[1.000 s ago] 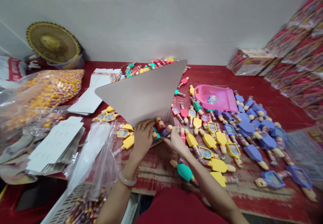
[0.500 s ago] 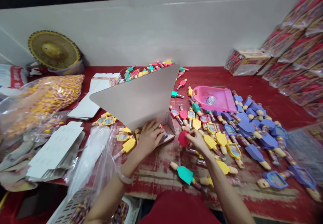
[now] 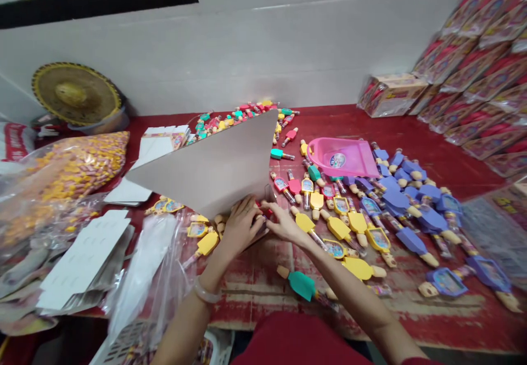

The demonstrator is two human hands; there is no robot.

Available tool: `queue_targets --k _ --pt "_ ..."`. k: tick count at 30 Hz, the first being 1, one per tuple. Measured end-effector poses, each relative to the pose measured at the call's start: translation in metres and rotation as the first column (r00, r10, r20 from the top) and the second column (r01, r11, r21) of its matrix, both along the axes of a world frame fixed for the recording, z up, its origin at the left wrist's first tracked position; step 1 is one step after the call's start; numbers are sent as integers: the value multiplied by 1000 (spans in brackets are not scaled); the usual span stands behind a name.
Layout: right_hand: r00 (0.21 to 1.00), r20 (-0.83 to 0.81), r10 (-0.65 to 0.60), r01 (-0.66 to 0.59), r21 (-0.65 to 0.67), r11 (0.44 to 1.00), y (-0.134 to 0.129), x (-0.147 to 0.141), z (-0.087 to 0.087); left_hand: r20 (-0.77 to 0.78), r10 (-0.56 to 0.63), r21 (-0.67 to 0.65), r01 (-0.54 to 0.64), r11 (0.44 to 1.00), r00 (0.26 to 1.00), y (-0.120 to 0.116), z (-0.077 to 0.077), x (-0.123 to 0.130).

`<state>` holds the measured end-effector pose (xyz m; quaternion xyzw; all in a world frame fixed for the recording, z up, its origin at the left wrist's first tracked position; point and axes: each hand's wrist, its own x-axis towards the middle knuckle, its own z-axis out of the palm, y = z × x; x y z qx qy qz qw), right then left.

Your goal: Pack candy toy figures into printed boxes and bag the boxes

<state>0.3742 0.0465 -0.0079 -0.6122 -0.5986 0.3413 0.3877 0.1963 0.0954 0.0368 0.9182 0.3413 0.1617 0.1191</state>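
A cardboard box point(image 3: 214, 170) stands on the red table with its large grey flap raised. My left hand point(image 3: 242, 223) lies over the box's opening, fingers bent over the items inside. Beside it, at the box's right end, my right hand point(image 3: 282, 222) has its fingers closed on a red toy piece point(image 3: 265, 210), mostly hidden by the fingers. Yellow toys point(image 3: 304, 222) are spread just right of my right hand, and a teal toy point(image 3: 302, 284) lies nearer the front edge.
Purple toys point(image 3: 397, 197) and a pink scoop point(image 3: 346, 157) lie at the right. Flattened white boxes point(image 3: 84, 258), clear plastic bags point(image 3: 144, 269) and a bag of yellow pieces point(image 3: 86, 162) are at the left. Packed boxes point(image 3: 473, 79) rise at the far right.
My right hand has moved left from among the loose toys to the box, bringing the red toy piece with it. My left hand stays at the box. The view has shifted slightly.
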Motion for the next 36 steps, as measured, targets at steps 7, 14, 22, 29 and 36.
queue_targets --k 7,14,22,29,36 --pt "856 501 -130 189 -70 979 7 -2 -5 4 1 -30 0 1000 1000 1 2 2" --pt "729 678 -95 243 -126 962 5 -12 -15 48 -1 -25 2 1000 999 0 0 0" --pt "922 209 -325 318 67 946 -30 29 3 88 -20 -32 22 999 996 1 -2 -1" --pt "930 107 -353 315 268 910 2 5 -2 115 -1 -22 3 1000 993 1 -3 -1" --pt "917 393 -73 30 114 993 4 27 21 113 3 -56 3 998 994 1 -2 -2"
